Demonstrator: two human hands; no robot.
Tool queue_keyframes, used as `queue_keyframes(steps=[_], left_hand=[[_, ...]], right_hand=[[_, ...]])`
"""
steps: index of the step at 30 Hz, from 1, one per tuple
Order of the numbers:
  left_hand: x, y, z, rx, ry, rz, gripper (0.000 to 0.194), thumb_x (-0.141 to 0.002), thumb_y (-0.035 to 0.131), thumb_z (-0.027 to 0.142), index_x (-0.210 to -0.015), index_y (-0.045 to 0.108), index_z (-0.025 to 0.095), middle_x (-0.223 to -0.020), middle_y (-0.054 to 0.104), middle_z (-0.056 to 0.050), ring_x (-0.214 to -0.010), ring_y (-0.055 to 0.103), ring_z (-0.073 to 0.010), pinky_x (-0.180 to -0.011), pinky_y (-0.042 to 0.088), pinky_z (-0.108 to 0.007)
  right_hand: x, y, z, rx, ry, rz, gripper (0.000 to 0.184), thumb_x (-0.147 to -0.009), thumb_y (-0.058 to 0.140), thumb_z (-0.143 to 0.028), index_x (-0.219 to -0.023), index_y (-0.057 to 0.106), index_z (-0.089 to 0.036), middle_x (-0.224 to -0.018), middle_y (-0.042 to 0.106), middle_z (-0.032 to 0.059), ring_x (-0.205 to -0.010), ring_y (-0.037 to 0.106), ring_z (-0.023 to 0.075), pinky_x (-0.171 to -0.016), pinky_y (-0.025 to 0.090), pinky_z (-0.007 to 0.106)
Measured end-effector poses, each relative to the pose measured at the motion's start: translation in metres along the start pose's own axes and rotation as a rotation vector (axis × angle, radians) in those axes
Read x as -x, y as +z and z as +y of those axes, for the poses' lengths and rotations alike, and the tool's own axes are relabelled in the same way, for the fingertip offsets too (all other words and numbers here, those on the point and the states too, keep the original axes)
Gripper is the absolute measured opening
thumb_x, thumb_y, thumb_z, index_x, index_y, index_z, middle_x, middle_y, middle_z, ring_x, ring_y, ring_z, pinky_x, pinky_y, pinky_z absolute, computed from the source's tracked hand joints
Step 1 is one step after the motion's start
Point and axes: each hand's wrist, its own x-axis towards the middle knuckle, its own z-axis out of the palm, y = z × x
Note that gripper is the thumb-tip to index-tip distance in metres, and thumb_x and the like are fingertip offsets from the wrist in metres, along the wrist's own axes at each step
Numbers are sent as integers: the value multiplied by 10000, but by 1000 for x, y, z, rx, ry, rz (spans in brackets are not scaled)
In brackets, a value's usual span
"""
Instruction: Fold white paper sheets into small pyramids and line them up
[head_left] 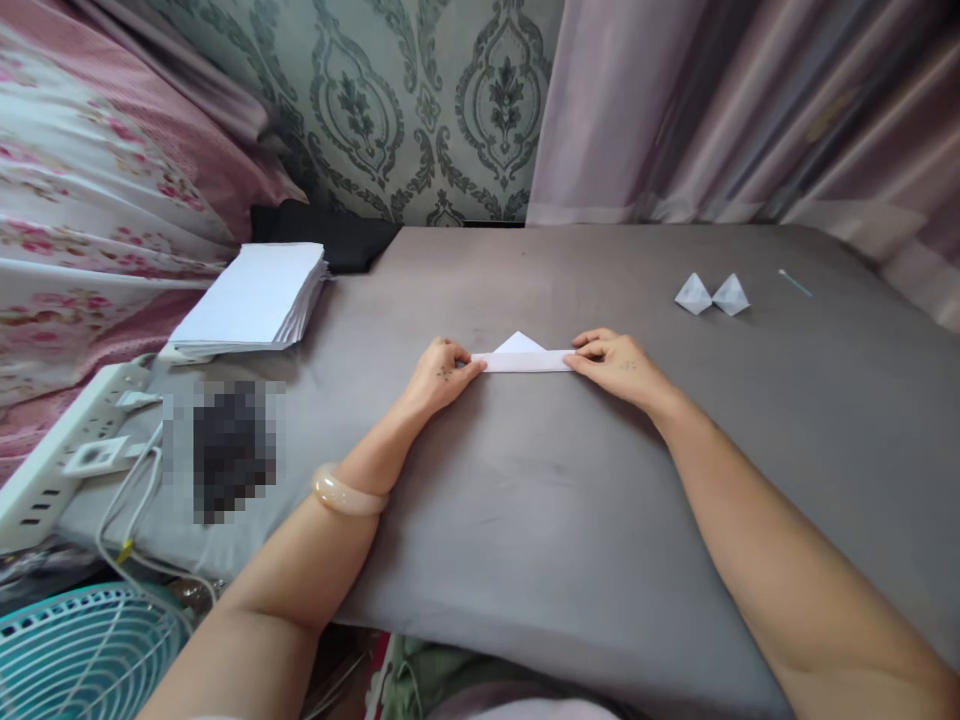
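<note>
A white sheet of folded paper lies across the middle of the grey-covered table, shaped as a long flat strip with a small triangular peak rising behind it. My left hand pinches the strip's left end between thumb and fingers. At the opposite end, my right hand grips the paper with the thumb in front, its other fingers behind. Two white folded paper shapes with pointed tops sit side by side farther back on the right.
A thick stack of white paper lies at the back left, near a black cloth-like item. A white power strip with plugs and cables runs along the left edge, above a teal fan. A thin stick lies at the far right.
</note>
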Motion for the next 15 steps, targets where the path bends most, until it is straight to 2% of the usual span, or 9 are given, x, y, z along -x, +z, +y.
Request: queue_keyframes(steps=[5,15], left_hand=[[-2,-2,0,4,1,-43,273,-812,580,373,-749,682,128,-807,573,-59,-741,527,-170,-733,430,-304],[-4,-8,4,16,-21,-84,307,-802,545,375,-676,654,118,-636,520,-17,-609,451,-131,-579,328,-257]], right_hand=[[-1,-2,-2,-33,39,-27,183,-759,648,-348,-684,744,-211,-1141,627,72,-956,609,201,-917,448,374],[-1,2,-3,3,37,17,201,-724,656,-366,-639,725,-197,-1118,626,73,-935,603,198,-864,452,354]])
